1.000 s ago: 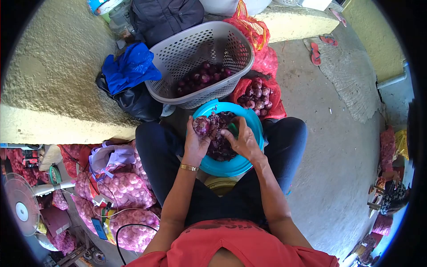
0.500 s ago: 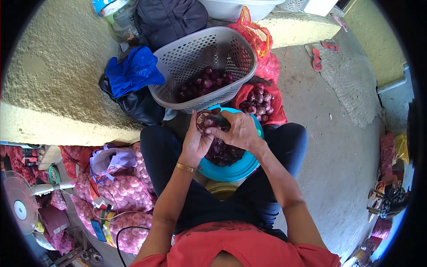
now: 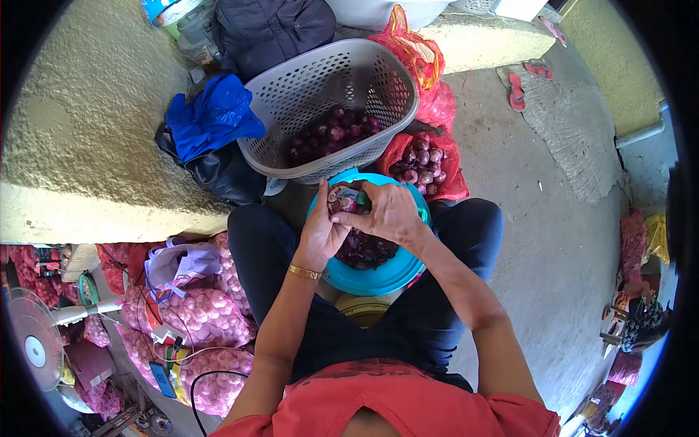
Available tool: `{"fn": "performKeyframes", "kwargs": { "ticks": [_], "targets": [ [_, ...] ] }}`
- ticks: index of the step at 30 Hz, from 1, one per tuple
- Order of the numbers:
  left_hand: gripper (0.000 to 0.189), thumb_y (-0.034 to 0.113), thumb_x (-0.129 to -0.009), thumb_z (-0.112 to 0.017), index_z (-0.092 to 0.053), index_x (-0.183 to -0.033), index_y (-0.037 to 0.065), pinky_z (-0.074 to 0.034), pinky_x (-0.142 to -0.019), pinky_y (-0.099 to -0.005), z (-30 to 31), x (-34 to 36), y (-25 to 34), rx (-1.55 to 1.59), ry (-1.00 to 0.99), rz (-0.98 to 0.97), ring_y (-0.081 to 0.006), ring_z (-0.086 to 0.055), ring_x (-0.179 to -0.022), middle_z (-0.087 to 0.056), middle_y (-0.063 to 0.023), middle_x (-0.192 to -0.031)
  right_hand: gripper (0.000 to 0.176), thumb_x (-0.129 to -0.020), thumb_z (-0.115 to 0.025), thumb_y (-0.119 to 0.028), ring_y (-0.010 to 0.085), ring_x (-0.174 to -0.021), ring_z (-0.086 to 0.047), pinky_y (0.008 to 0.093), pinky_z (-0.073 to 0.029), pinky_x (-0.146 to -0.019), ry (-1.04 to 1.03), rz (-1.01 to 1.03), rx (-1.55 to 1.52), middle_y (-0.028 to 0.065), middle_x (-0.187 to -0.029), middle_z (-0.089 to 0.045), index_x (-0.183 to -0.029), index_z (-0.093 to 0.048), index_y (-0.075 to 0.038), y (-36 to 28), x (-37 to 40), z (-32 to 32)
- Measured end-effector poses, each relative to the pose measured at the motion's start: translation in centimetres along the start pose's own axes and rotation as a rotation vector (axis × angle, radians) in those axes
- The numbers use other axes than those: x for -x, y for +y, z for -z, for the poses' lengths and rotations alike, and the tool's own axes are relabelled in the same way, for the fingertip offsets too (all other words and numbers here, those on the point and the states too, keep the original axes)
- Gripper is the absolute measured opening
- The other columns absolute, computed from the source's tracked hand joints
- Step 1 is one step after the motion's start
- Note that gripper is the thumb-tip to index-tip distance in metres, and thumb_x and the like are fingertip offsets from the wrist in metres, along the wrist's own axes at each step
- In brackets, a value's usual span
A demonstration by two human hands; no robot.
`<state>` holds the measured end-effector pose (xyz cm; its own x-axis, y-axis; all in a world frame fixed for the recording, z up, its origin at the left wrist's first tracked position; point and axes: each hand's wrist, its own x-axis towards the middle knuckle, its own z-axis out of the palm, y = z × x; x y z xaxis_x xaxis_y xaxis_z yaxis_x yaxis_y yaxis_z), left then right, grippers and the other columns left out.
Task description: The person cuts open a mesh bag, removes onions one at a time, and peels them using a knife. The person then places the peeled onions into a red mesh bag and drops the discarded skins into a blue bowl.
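Observation:
My left hand (image 3: 318,234) cups a red onion (image 3: 339,207) with partly loosened papery skin, above the basin. My right hand (image 3: 394,214) grips a small knife (image 3: 362,198); a bit of green handle and a greyish blade show against the onion's upper side. The right thumb presses on the onion's near side. Most of the knife is hidden by the fingers. Below both hands, a turquoise basin (image 3: 364,281) between my knees holds dark onion skins (image 3: 370,253).
Beyond the basin stands a grey perforated basket (image 3: 280,87) containing red onions (image 3: 335,133). A red net bag (image 3: 453,171) of onions sits to its right. Garlic-like bulbs fill net bags (image 3: 207,317) at left, near a fan (image 3: 35,349). Flip-flops (image 3: 516,92) lie at upper right.
The knife has turned so its blade and green handle show more against the onion. The right hand has shifted slightly. The whole view has moved a little.

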<state>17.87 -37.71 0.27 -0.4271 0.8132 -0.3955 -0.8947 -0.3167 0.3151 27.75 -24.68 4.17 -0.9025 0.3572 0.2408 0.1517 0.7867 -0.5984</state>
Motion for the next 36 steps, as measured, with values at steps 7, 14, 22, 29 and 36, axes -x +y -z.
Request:
{"fn": "performKeyframes", "kwargs": {
  "ticks": [7, 14, 22, 29, 36],
  "targets": [
    [0.041, 0.04, -0.101, -0.045, -0.06, -0.106, 0.002, -0.055, -0.06, -0.0207, 0.2, -0.4, -1.1, 0.044, 0.08, -0.049, -0.0119, -0.063, -0.077, -0.066, -0.0068, -0.098, 0.07, -0.072, -0.067, -0.068, 0.0334, -0.052, -0.062, 0.0406, -0.049, -0.049, 0.005, 0.031, 0.05, 0.0155, -0.055, -0.059, -0.091, -0.068, -0.001, 0.7, 0.8, -0.9],
    [0.039, 0.038, -0.103, -0.041, -0.058, -0.103, 0.002, -0.041, -0.041, -0.0118, -0.7, -0.3, -3.1, 0.099, 0.139, -0.226, -0.0055, -0.058, -0.071, -0.064, -0.0068, -0.095, 0.072, -0.08, -0.058, -0.068, 0.0369, -0.054, -0.062, 0.0426, -0.049, -0.05, -0.043, -0.024, -0.007, 0.0183, -0.056, -0.057, -0.096, -0.063, 0.002, 0.7, 1.9, -1.9],
    [0.039, 0.036, -0.105, -0.036, -0.057, -0.104, 0.004, -0.043, -0.045, -0.0137, -0.2, 0.0, -3.5, 0.133, 0.143, -0.177, -0.0072, -0.057, -0.071, -0.063, -0.0067, -0.098, 0.068, -0.084, -0.056, -0.065, 0.0403, -0.056, -0.059, 0.0456, -0.045, -0.05, -0.192, 0.088, 0.016, 0.0208, -0.057, -0.056, -0.091, -0.059, 0.002, 2.5, 1.7, -1.9],
    [0.043, 0.038, -0.105, -0.031, -0.053, -0.121, 0.004, -0.048, -0.089, -0.027, -2.5, 0.6, -4.5, -0.088, 0.166, -0.435, -0.014, -0.058, -0.095, -0.061, -0.0079, -0.114, 0.062, -0.088, -0.056, -0.058, 0.042, -0.056, -0.059, 0.0475, -0.046, -0.051, -0.037, -0.039, -0.214, 0.0227, -0.057, -0.055, -0.087, -0.058, 0.004, 0.8, 2.3, -1.9],
    [0.045, 0.045, -0.102, -0.041, -0.059, -0.106, 0.004, -0.048, -0.069, -0.0169, -1.8, 0.2, -2.3, 0.067, -0.133, -0.19, -0.0056, -0.054, -0.073, -0.063, -0.0006, -0.093, 0.061, -0.087, -0.058, -0.057, 0.0394, -0.051, -0.057, 0.0459, -0.044, -0.048, -0.151, 0.069, -0.063, 0.0205, -0.052, -0.053, -0.08, -0.059, 0.003, 1.8, 1.3, -1.2]
  ]
}}
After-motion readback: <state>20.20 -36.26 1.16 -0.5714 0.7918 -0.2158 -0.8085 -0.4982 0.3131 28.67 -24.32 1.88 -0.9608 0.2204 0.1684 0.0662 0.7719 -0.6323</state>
